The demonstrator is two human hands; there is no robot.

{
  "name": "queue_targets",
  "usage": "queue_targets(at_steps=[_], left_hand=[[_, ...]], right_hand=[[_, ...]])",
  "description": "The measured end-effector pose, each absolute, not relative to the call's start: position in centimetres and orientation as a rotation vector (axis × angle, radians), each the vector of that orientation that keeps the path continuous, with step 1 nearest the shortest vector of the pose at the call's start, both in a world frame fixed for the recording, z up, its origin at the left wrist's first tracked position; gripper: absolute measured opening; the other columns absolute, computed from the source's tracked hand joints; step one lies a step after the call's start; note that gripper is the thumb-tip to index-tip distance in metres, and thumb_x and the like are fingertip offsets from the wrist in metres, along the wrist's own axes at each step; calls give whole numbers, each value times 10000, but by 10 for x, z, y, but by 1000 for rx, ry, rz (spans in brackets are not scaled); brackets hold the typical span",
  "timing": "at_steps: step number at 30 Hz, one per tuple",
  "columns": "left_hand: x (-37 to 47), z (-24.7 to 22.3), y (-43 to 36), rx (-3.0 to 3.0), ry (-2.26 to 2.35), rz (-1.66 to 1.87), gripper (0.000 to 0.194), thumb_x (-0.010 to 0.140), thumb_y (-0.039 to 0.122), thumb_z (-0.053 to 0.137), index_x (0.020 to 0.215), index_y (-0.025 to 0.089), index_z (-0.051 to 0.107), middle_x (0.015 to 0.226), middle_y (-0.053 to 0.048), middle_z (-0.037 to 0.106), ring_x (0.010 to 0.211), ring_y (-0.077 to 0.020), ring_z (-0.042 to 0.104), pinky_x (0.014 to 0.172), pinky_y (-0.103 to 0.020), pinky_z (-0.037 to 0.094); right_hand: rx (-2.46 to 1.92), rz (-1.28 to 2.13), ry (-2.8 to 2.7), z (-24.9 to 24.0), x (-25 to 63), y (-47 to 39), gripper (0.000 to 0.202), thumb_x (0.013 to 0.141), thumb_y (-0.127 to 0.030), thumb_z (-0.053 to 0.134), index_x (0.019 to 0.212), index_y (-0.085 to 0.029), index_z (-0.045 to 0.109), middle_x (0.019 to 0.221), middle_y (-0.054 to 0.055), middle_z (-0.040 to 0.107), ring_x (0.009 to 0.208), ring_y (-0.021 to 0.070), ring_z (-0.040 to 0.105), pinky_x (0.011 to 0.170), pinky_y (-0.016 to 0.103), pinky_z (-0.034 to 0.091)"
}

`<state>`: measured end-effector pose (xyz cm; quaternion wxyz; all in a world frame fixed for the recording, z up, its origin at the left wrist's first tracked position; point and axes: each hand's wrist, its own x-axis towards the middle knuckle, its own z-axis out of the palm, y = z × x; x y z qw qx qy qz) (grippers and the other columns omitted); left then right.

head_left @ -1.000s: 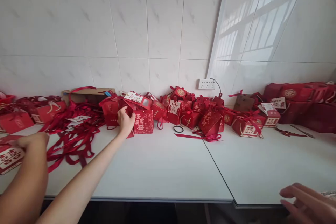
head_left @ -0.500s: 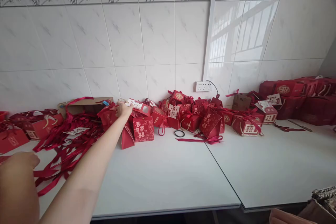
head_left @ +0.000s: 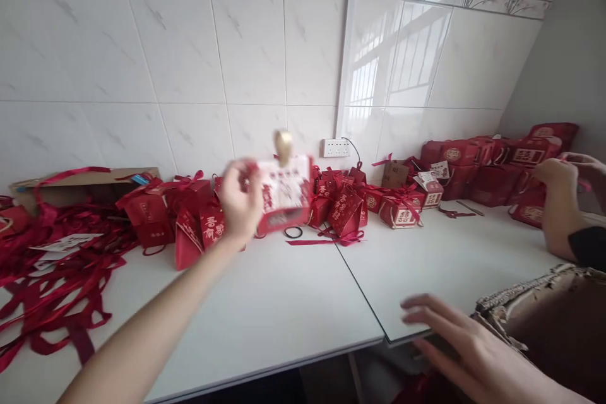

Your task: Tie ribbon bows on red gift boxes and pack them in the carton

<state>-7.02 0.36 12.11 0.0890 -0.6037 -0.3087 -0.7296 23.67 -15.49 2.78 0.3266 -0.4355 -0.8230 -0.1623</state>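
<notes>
My left hand [head_left: 242, 199] is closed on a small red gift box [head_left: 284, 219], held up above the table and blurred by motion. A white printed card [head_left: 284, 184] hangs across its front, and a blurred pale gold piece [head_left: 283, 146] sticks up at its top. Behind it, red gift boxes [head_left: 192, 237] with ribbons stand in a row along the wall. At the lower right, my right hand [head_left: 449, 334] is open with its fingers apart, over the table's front edge, close to an open cardboard box [head_left: 549, 315]. Nothing shows in that hand.
Loose dark red ribbons [head_left: 61, 284] spread over the left of the white table [head_left: 246, 303]. A black ring [head_left: 293, 232] lies near the boxes. At the far right, another person's hands [head_left: 561, 173] work beside stacked red boxes [head_left: 497, 183]. A socket strip [head_left: 336, 148] is on the wall.
The view has swung right. My left hand has come up and away from the row with a gift box. My right hand and another person's hands at the right have come into view.
</notes>
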Motion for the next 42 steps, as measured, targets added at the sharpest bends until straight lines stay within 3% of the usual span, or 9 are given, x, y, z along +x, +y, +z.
queue_targets(at_steps=[4, 8, 11, 14, 19, 26, 37, 42], left_hand=[[-10, 39, -26, -2456, -975, -2133, 112, 861, 281, 464, 824, 182, 502, 770, -14, 560, 736, -126, 570, 683, -238, 465], [14, -2, -29, -2584, -1280, -2326, 159, 826, 336, 497, 867, 185, 471, 809, -24, 547, 710, -129, 551, 651, -243, 458], [12, 6, -27, -2678, -1321, -2302, 202, 801, 336, 507, 934, 186, 483, 832, -25, 542, 712, -132, 538, 657, -248, 454], [7, 28, -27, -2945, -1332, -2029, 196, 790, 327, 505, 923, 187, 537, 859, -31, 582, 783, -154, 560, 695, -262, 450], [16, 50, -26, -2989, -1405, -1631, 287, 728, 448, 612, 811, 174, 602, 861, -42, 624, 810, -193, 590, 717, -295, 461], [27, 38, -17, -2985, -1193, -1966, 312, 808, 441, 533, 694, 157, 591, 720, -22, 591, 683, -145, 585, 612, -233, 455], [28, 40, -18, -2931, -1214, -1955, 332, 828, 449, 514, 689, 159, 597, 698, -24, 592, 662, -141, 565, 608, -237, 436], [19, 32, -17, -2873, -1335, -2294, 412, 859, 517, 409, 1027, 176, 567, 975, -75, 628, 887, -183, 592, 763, -294, 459]], right_hand=[[-1161, -387, -2081, 42, 219, -130, 277, 886, -302, 473, 1143, -199, 465, 1215, 141, 470, 1052, 210, 577, 792, 313, 552], [-1171, -174, -2049, 38, 203, -97, 346, 873, -329, 494, 1172, -181, 403, 1139, 141, 504, 1035, 235, 555, 843, 405, 513], [-1225, 92, -1928, 36, 195, -75, 257, 854, -339, 500, 1056, -184, 466, 1033, 107, 556, 898, 207, 576, 782, 384, 510], [-1275, 275, -1841, 38, 188, -63, 153, 830, -313, 495, 904, -185, 531, 878, 61, 603, 752, 175, 564, 688, 332, 484], [-1262, 271, -1843, 39, 177, -59, 135, 801, -286, 476, 802, -179, 559, 699, 14, 571, 636, 143, 505, 606, 272, 411], [-1251, 534, -1711, 36, 174, -60, 323, 829, -480, 464, 770, -172, 541, 660, 13, 549, 599, 135, 474, 538, 247, 378], [-1191, 539, -1815, 35, 180, -58, 205, 804, -376, 501, 812, -173, 530, 685, 2, 563, 600, 120, 490, 546, 237, 390], [-1276, 678, -1632, 56, 209, -65, 187, 763, -344, 568, 700, -169, 556, 626, 4, 560, 567, 122, 488, 534, 244, 408]])
